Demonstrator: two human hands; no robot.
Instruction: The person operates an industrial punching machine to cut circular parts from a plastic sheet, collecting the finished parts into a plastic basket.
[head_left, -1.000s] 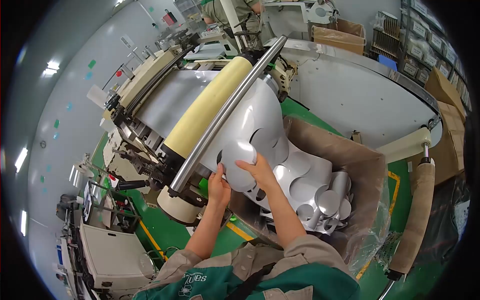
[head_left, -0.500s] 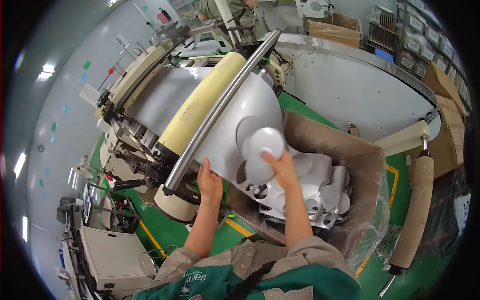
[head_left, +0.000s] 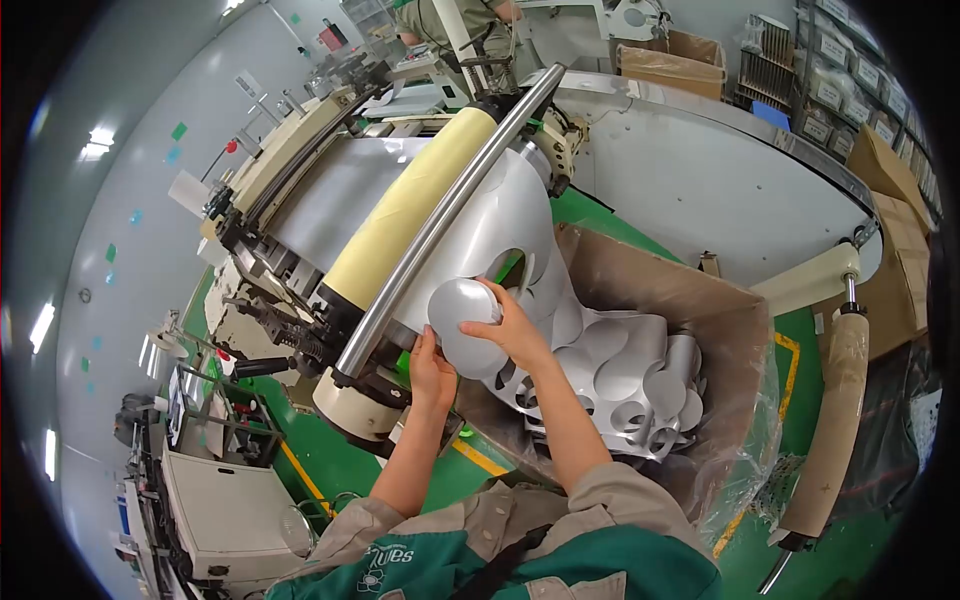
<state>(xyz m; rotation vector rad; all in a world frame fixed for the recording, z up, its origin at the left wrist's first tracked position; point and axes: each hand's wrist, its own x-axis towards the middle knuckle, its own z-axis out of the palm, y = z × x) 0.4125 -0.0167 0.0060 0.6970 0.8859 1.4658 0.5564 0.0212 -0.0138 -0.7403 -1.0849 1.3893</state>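
Note:
My right hand (head_left: 508, 330) grips round silver discs (head_left: 462, 303), thumb across the top one and fingers round the far edge. A second disc shows below it, partly overlapped. At the lower left edge of the discs is my left hand (head_left: 431, 376), fingertips closed against the rim and partly hidden. Behind the discs, a silver sheet (head_left: 525, 205) with round cut-outs comes off the machine under a metal bar (head_left: 450, 218) and a yellow roller (head_left: 410, 210). It hangs down into a cardboard box (head_left: 680, 285).
Crumpled punched sheet (head_left: 620, 365) fills part of the plastic-lined box. A padded roller arm (head_left: 830, 420) stands at the right. On the left are a black machine handle (head_left: 262, 367) and a white cabinet (head_left: 235, 510). A co-worker (head_left: 480, 30) is at the back.
My right hand has moved left with the discs, bringing them to my left hand. My left hand has closed in on their edge. An open hole in the sheet now shows behind them.

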